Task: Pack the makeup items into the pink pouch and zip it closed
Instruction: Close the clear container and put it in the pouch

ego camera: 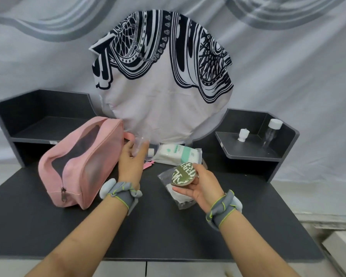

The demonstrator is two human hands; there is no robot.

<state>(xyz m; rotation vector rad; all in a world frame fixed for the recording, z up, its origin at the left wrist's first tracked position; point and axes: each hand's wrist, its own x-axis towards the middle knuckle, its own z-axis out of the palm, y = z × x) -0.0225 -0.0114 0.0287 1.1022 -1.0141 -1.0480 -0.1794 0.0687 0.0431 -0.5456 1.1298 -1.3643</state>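
The pink pouch with a mesh top lies on its side at the left of the dark table, its zipper pull at the near end. Just right of it, my left hand is closed around a clear plastic bottle. My right hand holds a round green compact with white lettering above a clear bag of white pads. A white and green pack of cotton pads lies behind, near a small pink item.
A round mirror covered by a black-and-white patterned cloth stands at the back centre. Dark shelves flank it; the right shelf carries a small white bottle and a clear bottle with a white cap. The table's front edge is near me.
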